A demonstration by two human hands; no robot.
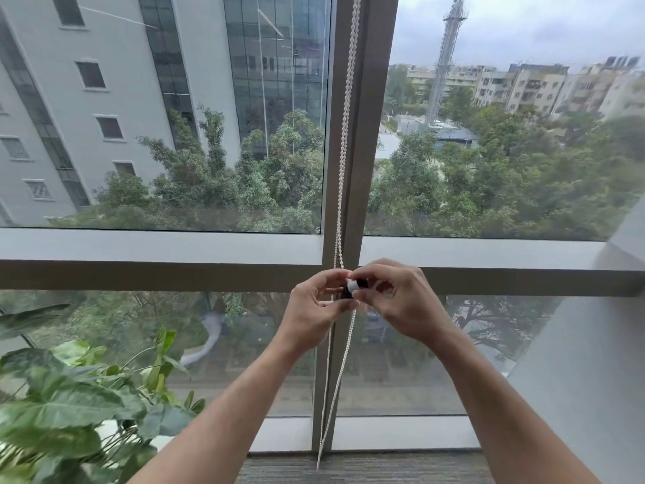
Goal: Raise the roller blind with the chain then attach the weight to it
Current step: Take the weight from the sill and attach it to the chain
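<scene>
A white beaded chain (345, 134) hangs in two strands down the brown window post, its loop reaching the floor. At the height of the horizontal window bar, both hands meet on the chain. My left hand (316, 309) pinches the strands from the left. My right hand (394, 302) holds a small black and white weight (353, 286) against the chain with thumb and fingertips. The fingers hide most of the weight. The blind itself is out of view above.
A large leafy plant (69, 406) stands at the lower left by the glass. A grey wall (593, 361) closes in on the right. Grey carpet (366, 469) runs along the window base.
</scene>
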